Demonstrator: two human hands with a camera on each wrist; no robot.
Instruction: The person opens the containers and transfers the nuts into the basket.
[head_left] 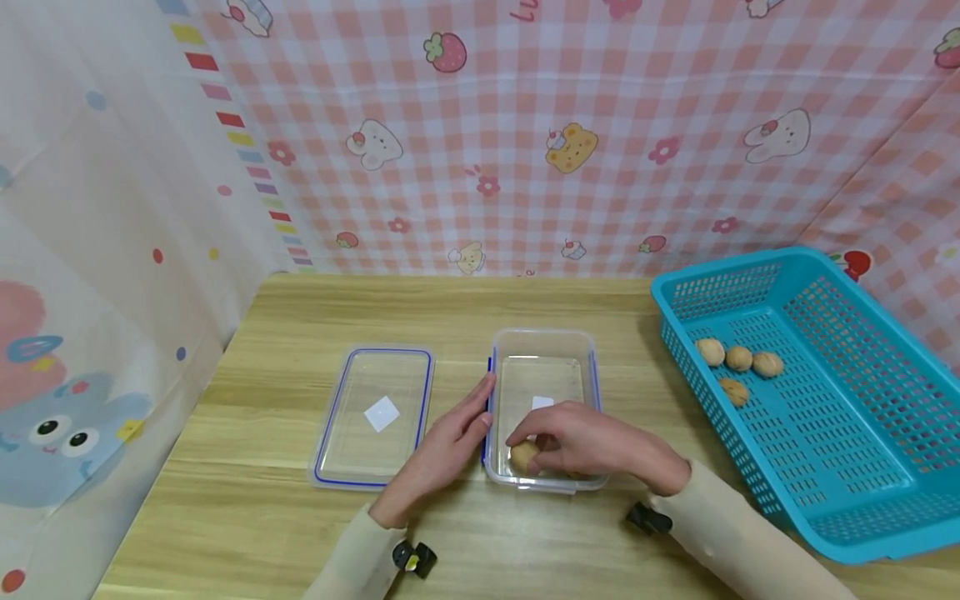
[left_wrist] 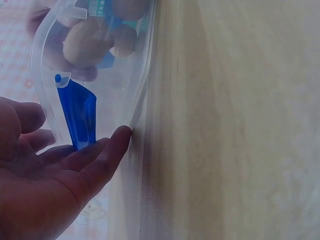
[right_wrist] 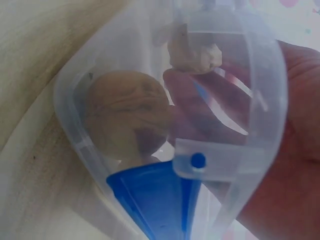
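Note:
A clear plastic food container [head_left: 542,335] with blue side clips stands without its lid on the table. My left hand [head_left: 442,446] lies along its left wall with fingers extended, touching the wall and the blue clip [left_wrist: 79,112]. Inside the near end, my right hand [head_left: 581,437] pinches a walnut [head_left: 522,457] between thumb and fingers. Through the wall, the right wrist view shows the held walnut [right_wrist: 195,54] and another, larger-looking walnut [right_wrist: 125,112] low in the container. Several walnuts appear blurred through the plastic in the left wrist view.
Left of the container lies its clear lid [head_left: 360,454] with a blue seal and a white square [head_left: 382,414]. A turquoise perforated basket [head_left: 847,475] at the right holds several walnuts [head_left: 738,359]. A patterned cloth [head_left: 517,100] hangs behind the wooden table [head_left: 247,500].

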